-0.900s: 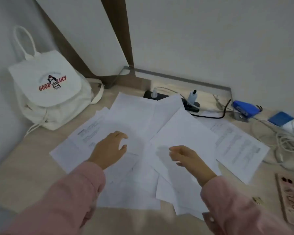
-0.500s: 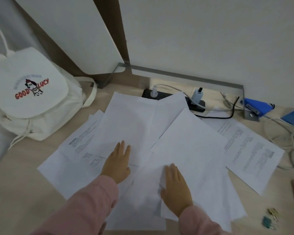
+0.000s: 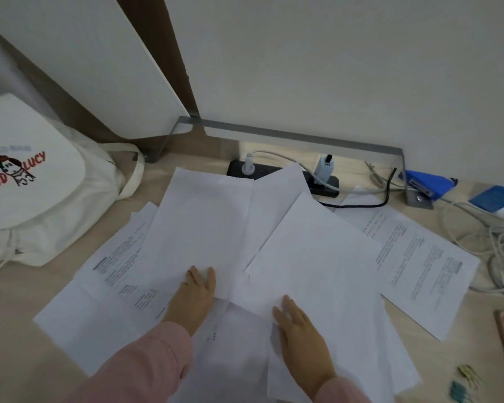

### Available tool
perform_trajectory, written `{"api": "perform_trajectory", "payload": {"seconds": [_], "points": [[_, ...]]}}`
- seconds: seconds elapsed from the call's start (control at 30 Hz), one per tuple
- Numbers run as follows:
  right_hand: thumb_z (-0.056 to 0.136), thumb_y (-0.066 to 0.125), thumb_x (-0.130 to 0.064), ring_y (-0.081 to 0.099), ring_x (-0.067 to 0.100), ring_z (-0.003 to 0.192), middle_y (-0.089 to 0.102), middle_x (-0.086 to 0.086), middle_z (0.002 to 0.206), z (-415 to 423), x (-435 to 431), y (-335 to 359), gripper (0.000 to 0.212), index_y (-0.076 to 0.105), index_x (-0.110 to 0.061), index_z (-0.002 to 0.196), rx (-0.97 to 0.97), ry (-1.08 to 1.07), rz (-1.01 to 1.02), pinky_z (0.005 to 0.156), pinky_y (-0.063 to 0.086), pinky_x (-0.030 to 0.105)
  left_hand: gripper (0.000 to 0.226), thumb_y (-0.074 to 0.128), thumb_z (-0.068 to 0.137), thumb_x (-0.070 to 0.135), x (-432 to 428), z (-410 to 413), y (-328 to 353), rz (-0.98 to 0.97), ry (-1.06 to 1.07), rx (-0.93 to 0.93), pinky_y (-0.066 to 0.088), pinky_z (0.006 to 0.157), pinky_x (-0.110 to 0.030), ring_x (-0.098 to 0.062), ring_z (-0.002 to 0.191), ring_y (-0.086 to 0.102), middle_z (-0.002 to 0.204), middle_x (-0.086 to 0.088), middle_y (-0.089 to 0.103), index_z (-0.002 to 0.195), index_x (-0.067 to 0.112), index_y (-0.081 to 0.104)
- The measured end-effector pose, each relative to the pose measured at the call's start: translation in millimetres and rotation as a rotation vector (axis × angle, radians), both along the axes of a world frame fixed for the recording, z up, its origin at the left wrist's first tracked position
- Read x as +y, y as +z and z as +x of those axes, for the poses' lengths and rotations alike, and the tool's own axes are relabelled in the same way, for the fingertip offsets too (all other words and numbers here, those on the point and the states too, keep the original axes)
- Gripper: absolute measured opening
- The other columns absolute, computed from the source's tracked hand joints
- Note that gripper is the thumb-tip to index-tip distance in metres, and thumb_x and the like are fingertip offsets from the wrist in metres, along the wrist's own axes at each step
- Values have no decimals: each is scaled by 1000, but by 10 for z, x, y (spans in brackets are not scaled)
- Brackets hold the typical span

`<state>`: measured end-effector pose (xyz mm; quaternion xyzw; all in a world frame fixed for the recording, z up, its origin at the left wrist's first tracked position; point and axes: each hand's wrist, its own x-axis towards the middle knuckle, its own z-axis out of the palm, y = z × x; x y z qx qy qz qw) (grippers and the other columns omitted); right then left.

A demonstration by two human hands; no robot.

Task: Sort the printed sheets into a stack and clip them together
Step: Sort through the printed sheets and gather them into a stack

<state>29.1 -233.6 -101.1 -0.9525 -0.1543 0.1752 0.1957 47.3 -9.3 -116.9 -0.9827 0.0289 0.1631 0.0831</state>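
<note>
We see both hands, left hand [image 3: 193, 298] and right hand [image 3: 301, 341], lying flat with fingers extended (grasping nothing) on the printed sheets [image 3: 317, 257], which are scattered overlapping across the table [image 3: 9, 330].

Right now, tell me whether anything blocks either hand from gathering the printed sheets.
Nothing visible does. The left hand and right hand lie flat, palms down, directly on the spread printed sheets. The small clips lie apart at the near right, beyond the paper's edge, with bare desk between.
</note>
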Motion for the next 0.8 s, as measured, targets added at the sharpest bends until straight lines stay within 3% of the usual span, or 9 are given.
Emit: {"api": "perform_trajectory", "payload": {"seconds": [0.07, 0.1, 0.17, 0.23, 0.33, 0.43, 0.53, 0.7, 0.8], "points": [[90, 21, -38, 37, 9, 135, 34, -3, 149, 30, -76, 49, 52, 54, -24, 128, 80, -67, 88, 105, 31, 16, 64, 88, 21, -1, 17, -8, 139, -25, 27, -53, 42, 29, -22, -30, 46, 65, 71, -28, 69, 83, -4, 73], [95, 23, -36, 33, 8, 136, 33, -6, 150, 38, -112, 87, 46, 50, -26, 131, 95, -93, 135, 108, 25, 16, 57, 85, 37, -1, 17, -15, 260, -91, 64, -33, 48, 35, -24, -28, 53, 68, 78, -23, 71, 92, -2, 72], [98, 33, -25, 45, 8, 127, 50, -8, 138, 96, -180, 240, 35, 52, -27, 128, 81, -166, 221, 104, 29, 17, 40, 58, 81, 2, -19, -30, 425, -275, 231, -112, 54, 66, -32, -27, 85, 68, 104, -14, 69, 121, 6, 57], [98, 36, -23, 58, 8, 108, 66, -12, 114, 149, -226, 516, 31, 59, -34, 115, 74, -221, 324, 93, 43, 23, 36, 35, 98, 15, -93, -59, 658, -555, 462, -174, 47, 82, -31, -26, 97, 63, 112, -11, 65, 131, 11, 48], [97, 43, -19, 56, -2, 68, 62, -17, 68, 195, -335, 1058, 30, 57, -39, 79, 1, -286, 551, 66, 42, 13, 30, 40, 97, 22, -197, -177, 1143, -1027, 686, -347, 44, 67, -13, -16, 75, 59, 86, -2, 64, 121, 13, 56], [85, 52, -30, 58, 7, 66, 66, -2, 77, 200, -510, 1563, 22, 65, -15, 77, -67, -495, 990, 63, 44, 9, 25, 47, 94, 16, -264, -381, 1574, -1549, 815, -438, 52, 80, -20, -13, 95, 65, 101, 8, 70, 113, 25, 61], [88, 51, -29, 69, 7, 81, 74, -11, 90, 264, -744, 1667, 20, 69, -22, 94, 82, -734, 1383, 69, 57, 19, 35, 48, 88, 15, -248, -561, 1713, -2110, 900, -404, 58, 78, -34, -15, 99, 68, 111, 4, 71, 119, 22, 60], [95, 42, -15, 59, 16, 108, 62, -4, 122, 170, -920, 1250, 35, 51, -19, 128, 316, -1019, 1507, 93, 51, 34, 33, 41, 95, 12, -332, -864, 1400, -2294, 1145, -434, 60, 69, -33, -12, 91, 71, 109, 3, 72, 116, 26, 61], [96, 41, -15, 57, 18, 104, 60, -3, 120, -40, -933, 996, 27, 56, -22, 117, 437, -1120, 1468, 95, 44, 37, 30, 44, 94, 13, -386, -1079, 1083, -2283, 1308, -428, 60, 67, -32, -12, 86, 72, 104, 3, 73, 119, 24, 58]]}}
